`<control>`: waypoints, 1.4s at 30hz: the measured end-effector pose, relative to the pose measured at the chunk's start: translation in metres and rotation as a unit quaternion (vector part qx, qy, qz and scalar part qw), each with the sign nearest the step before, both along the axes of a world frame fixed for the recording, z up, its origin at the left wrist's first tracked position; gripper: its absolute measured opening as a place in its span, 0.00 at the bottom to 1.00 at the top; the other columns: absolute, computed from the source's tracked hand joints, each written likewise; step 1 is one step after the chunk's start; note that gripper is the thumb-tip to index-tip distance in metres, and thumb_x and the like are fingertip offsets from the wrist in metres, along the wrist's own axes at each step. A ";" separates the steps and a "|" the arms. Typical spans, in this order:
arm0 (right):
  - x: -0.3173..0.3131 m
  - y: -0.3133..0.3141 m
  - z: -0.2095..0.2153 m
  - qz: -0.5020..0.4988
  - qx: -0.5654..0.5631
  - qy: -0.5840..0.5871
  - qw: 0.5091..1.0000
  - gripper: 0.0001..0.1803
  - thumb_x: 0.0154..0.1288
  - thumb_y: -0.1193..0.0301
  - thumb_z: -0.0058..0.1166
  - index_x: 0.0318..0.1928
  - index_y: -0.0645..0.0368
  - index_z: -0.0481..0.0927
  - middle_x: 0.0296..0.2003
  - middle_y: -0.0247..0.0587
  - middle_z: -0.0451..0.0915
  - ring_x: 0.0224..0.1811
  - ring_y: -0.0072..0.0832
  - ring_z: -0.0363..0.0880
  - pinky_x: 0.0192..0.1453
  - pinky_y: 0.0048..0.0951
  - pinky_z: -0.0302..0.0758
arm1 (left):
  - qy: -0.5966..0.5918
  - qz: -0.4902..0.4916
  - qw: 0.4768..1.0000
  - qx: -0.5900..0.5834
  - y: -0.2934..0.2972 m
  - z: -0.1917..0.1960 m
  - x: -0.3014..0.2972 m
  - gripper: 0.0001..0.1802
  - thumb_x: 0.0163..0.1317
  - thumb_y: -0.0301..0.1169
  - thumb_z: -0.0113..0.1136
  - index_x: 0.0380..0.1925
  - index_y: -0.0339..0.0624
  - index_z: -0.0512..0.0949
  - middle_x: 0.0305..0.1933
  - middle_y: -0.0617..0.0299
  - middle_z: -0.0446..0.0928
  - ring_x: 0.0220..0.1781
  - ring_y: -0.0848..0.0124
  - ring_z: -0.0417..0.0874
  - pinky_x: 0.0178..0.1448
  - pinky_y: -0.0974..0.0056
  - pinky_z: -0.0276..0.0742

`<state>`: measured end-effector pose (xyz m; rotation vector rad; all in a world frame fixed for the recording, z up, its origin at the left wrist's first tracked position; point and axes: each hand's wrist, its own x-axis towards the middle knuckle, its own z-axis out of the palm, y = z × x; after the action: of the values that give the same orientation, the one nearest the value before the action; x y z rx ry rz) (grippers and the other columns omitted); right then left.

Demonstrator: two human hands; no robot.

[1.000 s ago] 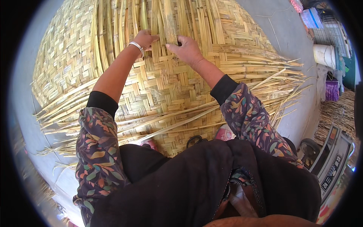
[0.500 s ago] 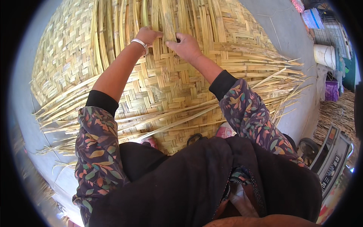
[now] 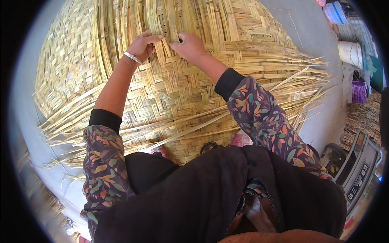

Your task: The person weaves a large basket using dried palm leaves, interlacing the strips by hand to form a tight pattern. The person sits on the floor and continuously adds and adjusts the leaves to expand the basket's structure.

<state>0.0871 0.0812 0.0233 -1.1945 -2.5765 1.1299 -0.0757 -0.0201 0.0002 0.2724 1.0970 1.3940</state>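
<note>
A large yellow woven mat of flat reed strips spreads on the ground before me, with long lengthwise strips loose at its far side. My left hand, with a white bracelet at the wrist, has its fingers bent around a reed strip, thumb pointing right. Just to its right, my right hand closes thumb and finger on the edge of another reed strip. Its remaining fingers are curled and partly hidden. Both hands rest close to the weave, at the border between woven part and loose strips.
Loose strip ends fan out past the mat's right side and also its left. My shoes are on the mat's near part. At right stand a white bucket, a purple box, piled reeds and a small vehicle.
Both hands have shifted left across the strips. My left hand has moved from one strip to another and turned so its thumb shows; the strips between the hands lie differently.
</note>
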 end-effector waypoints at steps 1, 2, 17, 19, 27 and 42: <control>0.000 0.000 -0.001 -0.005 0.004 0.005 1.000 0.20 0.48 0.56 0.55 0.30 0.63 0.79 0.27 0.57 0.79 0.34 0.51 0.78 0.41 0.45 0.74 | 0.000 -0.028 1.000 0.004 0.002 -0.002 -0.003 0.05 0.58 0.24 0.60 0.35 0.40 0.77 0.34 0.65 0.79 0.35 0.76 0.79 0.40 0.72 0.75; 0.001 0.000 -0.001 0.000 -0.007 -0.002 1.000 0.21 0.48 0.55 0.55 0.30 0.63 0.79 0.28 0.57 0.79 0.34 0.51 0.78 0.41 0.45 0.75 | 0.001 -0.054 0.999 0.007 0.002 -0.004 -0.008 0.05 0.58 0.25 0.60 0.35 0.40 0.77 0.34 0.65 0.79 0.34 0.77 0.78 0.39 0.73 0.74; 0.002 0.021 -0.010 0.180 -0.067 -0.057 0.980 0.23 0.53 0.59 0.59 0.44 0.64 0.77 0.37 0.53 0.80 0.37 0.40 0.79 0.44 0.36 0.74 | 0.013 -0.004 0.998 0.069 0.014 0.001 -0.033 0.13 0.53 0.31 0.58 0.40 0.47 0.74 0.40 0.70 0.75 0.45 0.72 0.74 0.54 0.61 0.68; 0.002 0.021 -0.006 0.201 -0.078 -0.065 0.974 0.22 0.53 0.61 0.59 0.44 0.63 0.77 0.37 0.51 0.81 0.37 0.39 0.78 0.45 0.35 0.73 | 0.005 -0.005 0.998 0.064 0.015 -0.005 -0.034 0.12 0.54 0.32 0.58 0.40 0.48 0.74 0.40 0.70 0.75 0.44 0.72 0.74 0.52 0.62 0.68; -0.005 0.031 -0.014 0.229 -0.133 -0.062 0.962 0.25 0.51 0.62 0.61 0.50 0.57 0.76 0.39 0.47 0.81 0.40 0.37 0.78 0.45 0.34 0.73 | -0.031 0.050 0.997 0.059 0.018 0.009 -0.036 0.17 0.54 0.32 0.58 0.46 0.50 0.74 0.43 0.67 0.74 0.46 0.69 0.72 0.49 0.59 0.70; -0.012 0.038 -0.014 0.186 -0.308 -0.060 0.931 0.17 0.60 0.69 0.57 0.47 0.63 0.74 0.31 0.36 0.77 0.29 0.20 0.74 0.34 0.25 0.71 | 0.094 0.224 0.969 -0.036 -0.056 0.022 -0.017 0.15 0.60 0.32 0.61 0.46 0.40 0.76 0.40 0.59 0.76 0.39 0.71 0.75 0.39 0.68 0.77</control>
<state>0.0752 0.1194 0.0097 -0.8773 -2.6965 2.1275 -0.0923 -0.0764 0.0221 0.1068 1.4245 1.7486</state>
